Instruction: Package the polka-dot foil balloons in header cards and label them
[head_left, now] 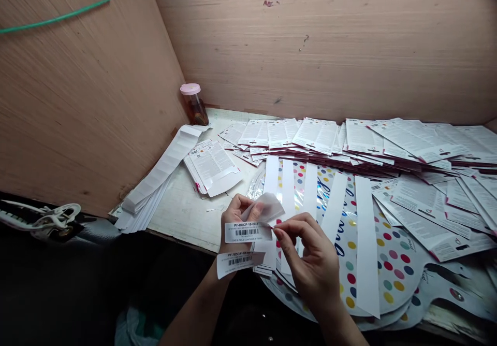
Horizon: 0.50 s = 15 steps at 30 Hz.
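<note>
My left hand [236,212] is closed on a strip of white barcode labels [244,232] that hangs down over my wrist, with a curled piece of backing paper [267,207] at its top. My right hand [310,257] pinches the edge of the top label between thumb and forefinger. Both hands hover over the near edge of the table, just left of a stack of polka-dot packages [392,263] with white strips [365,242] across them.
Printed white cards [419,144] lie fanned along the back and right of the table. A smaller card pile [213,167] and a long stack of white strips [155,180] sit at the left. A pink-lidded jar [194,103] stands in the corner. Wooden walls enclose the table.
</note>
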Motion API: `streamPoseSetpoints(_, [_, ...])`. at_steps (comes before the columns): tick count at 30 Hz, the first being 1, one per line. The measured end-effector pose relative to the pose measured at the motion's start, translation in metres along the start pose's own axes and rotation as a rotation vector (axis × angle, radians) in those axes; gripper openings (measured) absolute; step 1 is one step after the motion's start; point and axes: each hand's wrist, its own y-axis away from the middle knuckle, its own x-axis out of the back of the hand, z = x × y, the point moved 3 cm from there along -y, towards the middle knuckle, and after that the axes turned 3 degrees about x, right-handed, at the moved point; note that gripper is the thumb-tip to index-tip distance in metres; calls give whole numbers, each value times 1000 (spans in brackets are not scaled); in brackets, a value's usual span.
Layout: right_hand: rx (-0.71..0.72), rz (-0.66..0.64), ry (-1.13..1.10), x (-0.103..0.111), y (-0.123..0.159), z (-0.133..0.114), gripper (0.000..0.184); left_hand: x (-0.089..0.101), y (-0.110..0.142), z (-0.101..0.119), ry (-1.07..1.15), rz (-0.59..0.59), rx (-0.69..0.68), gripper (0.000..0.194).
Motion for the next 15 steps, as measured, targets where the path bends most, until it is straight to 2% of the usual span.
streamPoseSetpoints(10, [518,-47,412,2,13,1,35,-5,7,-2,151,-184,149,37])
streamPoseSetpoints(12, [528,-31,449,5,12,-2,35,-5,6,-2,208,-195,175,37])
streamPoseSetpoints(15, [351,-50,342,26,12,-10,26,-2,3,-2,248,-133,225,42])
